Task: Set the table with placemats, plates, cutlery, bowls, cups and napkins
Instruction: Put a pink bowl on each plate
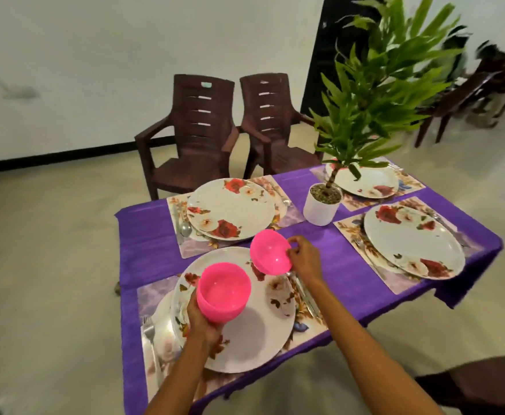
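Note:
My left hand grips a stack of pink bowls from below, over the near floral plate. My right hand pinches the rim of a single pink bowl, held tilted in the air above the plate's far edge. Three more floral plates lie on placemats: far left plate, right plate, far right plate. A fork lies left of the near plate, and a knife to its right. A spoon rests by the far left plate.
A purple cloth covers the small table. A white pot with a tall green plant stands mid-table. Two brown plastic chairs stand beyond the far edge; more chairs are at the far right and the near right corner.

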`<action>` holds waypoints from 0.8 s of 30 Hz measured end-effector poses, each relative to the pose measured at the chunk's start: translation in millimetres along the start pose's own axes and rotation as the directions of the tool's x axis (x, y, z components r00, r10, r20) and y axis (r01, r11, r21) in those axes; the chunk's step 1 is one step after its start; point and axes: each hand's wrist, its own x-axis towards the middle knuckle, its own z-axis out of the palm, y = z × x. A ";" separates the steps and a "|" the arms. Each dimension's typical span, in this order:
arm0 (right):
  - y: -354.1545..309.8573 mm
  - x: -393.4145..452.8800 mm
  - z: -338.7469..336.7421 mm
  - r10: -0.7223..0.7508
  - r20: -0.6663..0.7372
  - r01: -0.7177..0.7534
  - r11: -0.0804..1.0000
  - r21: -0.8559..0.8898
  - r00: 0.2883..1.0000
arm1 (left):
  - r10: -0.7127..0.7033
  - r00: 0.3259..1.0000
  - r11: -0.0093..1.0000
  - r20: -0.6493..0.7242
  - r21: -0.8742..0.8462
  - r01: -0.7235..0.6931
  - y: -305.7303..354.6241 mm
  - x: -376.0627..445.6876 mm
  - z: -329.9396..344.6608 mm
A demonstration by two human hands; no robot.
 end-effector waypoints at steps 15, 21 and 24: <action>6.0 34.6 76.8 0.113 0.175 -0.093 0.988 -0.120 0.978 | 0.080 0.991 0.996 0.108 -0.055 -0.074 37.0 55.6 37.9; -1.2 42.0 48.2 0.044 0.095 -0.043 0.999 -0.014 0.994 | 0.069 0.985 0.997 0.156 0.015 -0.072 14.9 64.9 69.3; -1.9 49.7 16.6 -0.017 0.022 0.013 0.985 0.172 1.000 | -0.009 0.985 0.998 0.171 0.065 -0.002 -5.6 68.8 96.5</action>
